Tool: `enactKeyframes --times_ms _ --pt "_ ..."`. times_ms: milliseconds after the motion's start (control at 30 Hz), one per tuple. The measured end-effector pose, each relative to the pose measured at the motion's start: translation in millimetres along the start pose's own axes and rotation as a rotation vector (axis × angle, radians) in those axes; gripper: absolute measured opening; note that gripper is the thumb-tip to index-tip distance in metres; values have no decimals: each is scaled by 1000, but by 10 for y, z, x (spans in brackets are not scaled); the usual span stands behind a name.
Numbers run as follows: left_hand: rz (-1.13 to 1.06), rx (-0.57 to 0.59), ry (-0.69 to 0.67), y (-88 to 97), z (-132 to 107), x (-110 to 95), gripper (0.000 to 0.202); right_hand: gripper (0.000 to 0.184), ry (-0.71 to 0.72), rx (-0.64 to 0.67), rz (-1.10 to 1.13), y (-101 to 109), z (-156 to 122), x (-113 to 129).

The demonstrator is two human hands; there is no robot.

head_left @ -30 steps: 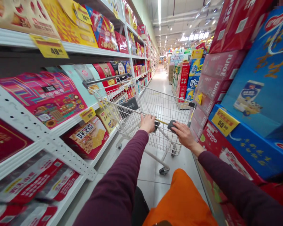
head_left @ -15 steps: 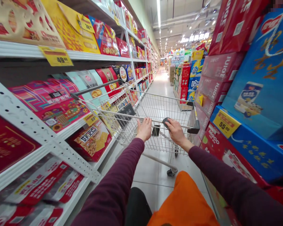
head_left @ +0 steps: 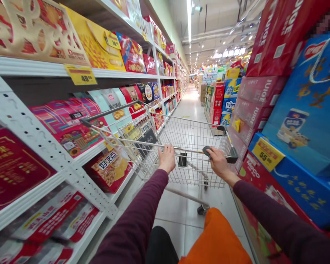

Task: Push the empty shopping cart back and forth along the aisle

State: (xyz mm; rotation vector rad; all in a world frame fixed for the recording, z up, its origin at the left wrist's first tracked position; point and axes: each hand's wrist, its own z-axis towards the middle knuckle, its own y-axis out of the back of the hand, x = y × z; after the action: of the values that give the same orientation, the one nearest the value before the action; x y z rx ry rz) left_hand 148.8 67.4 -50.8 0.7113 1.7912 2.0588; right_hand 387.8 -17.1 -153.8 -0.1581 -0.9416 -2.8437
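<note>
A wire shopping cart [head_left: 198, 176] stands crosswise in the aisle before me. Its grey handle [head_left: 110, 113] points to the left, and dark plastic corners [head_left: 232, 155] cap the right end. My left hand [head_left: 167, 158] is closed over the near top rim, fingers bent across the wire. Farther right on that rim, my right hand [head_left: 217, 160] is closed around a small dark grey rounded piece [head_left: 207, 150], whose exact kind I cannot make out. A black pad [head_left: 182, 160] hangs on the basket between my hands. Nothing shows inside the basket.
White shelving [head_left: 57, 161] with boxed snacks and yellow price tags runs along the left, close to the cart handle. Stacked juice cartons [head_left: 253, 113] and a large blue gift box [head_left: 299, 121] crowd the right side. Tiled floor [head_left: 191, 95] stretches ahead.
My right hand has slid right along the rim with the grey piece, farther from my left hand. The left hand stays on the rim. The view has shifted slightly.
</note>
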Motion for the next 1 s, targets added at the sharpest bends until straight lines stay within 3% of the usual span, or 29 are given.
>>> enactKeyframes --times_ms 133,233,433,600,767,900,1000 --pt "-7 3 5 29 -54 -50 69 43 30 65 28 -181 244 416" --pt "-6 6 -33 80 -103 39 69 42 63 106 63 -235 334 547" --pt "28 40 63 125 -213 337 69 45 -23 80 -4 -97 104 86" --pt "12 48 21 128 -270 374 73 45 -77 -8 -53 -13 42 -115" --pt "8 47 0 121 -272 337 77 46 -48 -49 -64 -202 294 287" --pt "14 33 -13 115 -268 374 77 47 3 98 -12 -426 518 758" --pt "17 8 6 157 -284 531 75 47 -11 172 -13 -435 569 793"
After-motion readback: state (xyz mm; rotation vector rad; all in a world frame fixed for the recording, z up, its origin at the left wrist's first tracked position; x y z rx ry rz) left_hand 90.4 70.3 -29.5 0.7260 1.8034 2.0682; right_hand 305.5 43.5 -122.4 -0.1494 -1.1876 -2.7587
